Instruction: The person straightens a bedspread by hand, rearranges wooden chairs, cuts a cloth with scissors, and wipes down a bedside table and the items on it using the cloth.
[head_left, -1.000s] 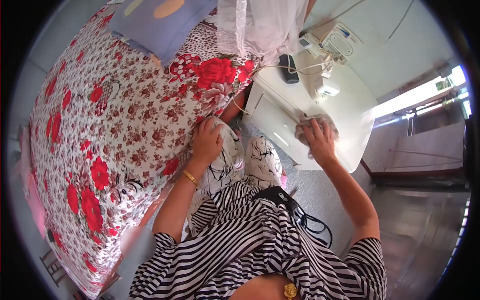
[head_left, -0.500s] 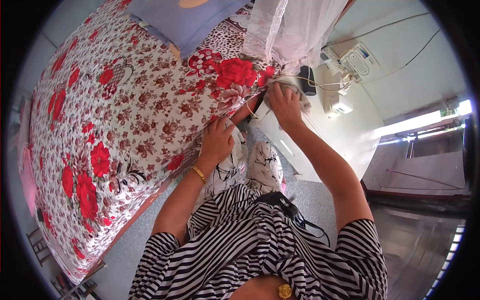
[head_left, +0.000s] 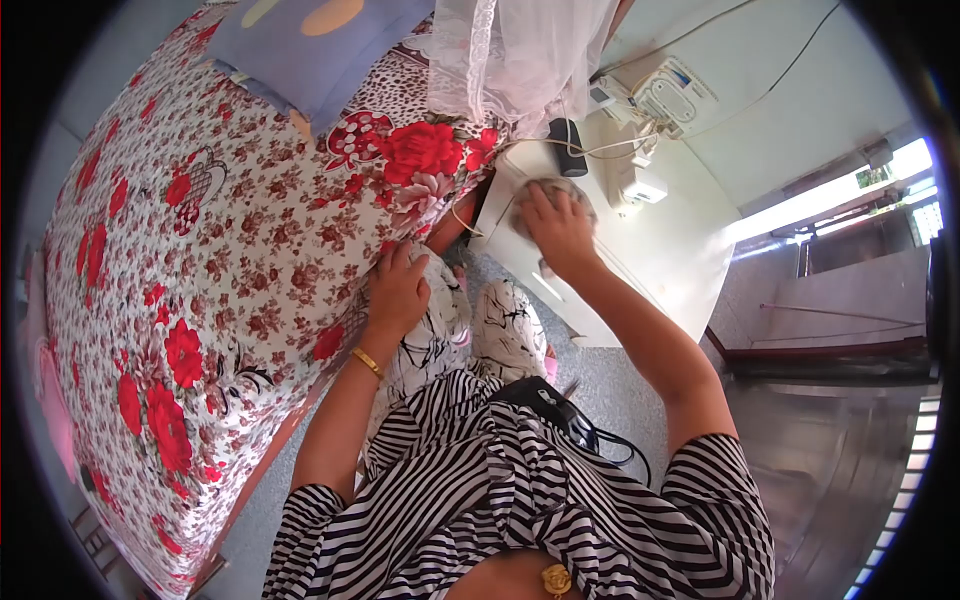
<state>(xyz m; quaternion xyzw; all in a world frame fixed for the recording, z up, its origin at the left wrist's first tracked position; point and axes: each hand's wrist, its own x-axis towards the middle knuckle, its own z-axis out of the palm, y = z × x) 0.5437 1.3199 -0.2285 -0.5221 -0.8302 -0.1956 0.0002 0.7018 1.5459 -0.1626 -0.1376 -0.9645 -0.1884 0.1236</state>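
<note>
My right hand [head_left: 562, 235] presses a crumpled greyish cloth [head_left: 584, 197] onto the top of a white cabinet [head_left: 665, 235], fingers spread over it. Part of the cloth is hidden under the palm. My left hand [head_left: 398, 292] lies on the edge of the bed beside my knee, its fingers stretched out on the floral bedspread [head_left: 290, 240], holding nothing.
Behind the cloth stand a black box [head_left: 567, 148], a white adapter [head_left: 640, 186] and a power strip [head_left: 675, 97] with cables. A sheer white curtain [head_left: 520, 60] hangs at the bed's corner. A blue-grey pillow [head_left: 310, 50] lies on the bed.
My right hand has drawn the cloth from the cabinet's bed-side back corner nearer to me across the top. My left hand stays at the bed edge; the whole view has shifted slightly.
</note>
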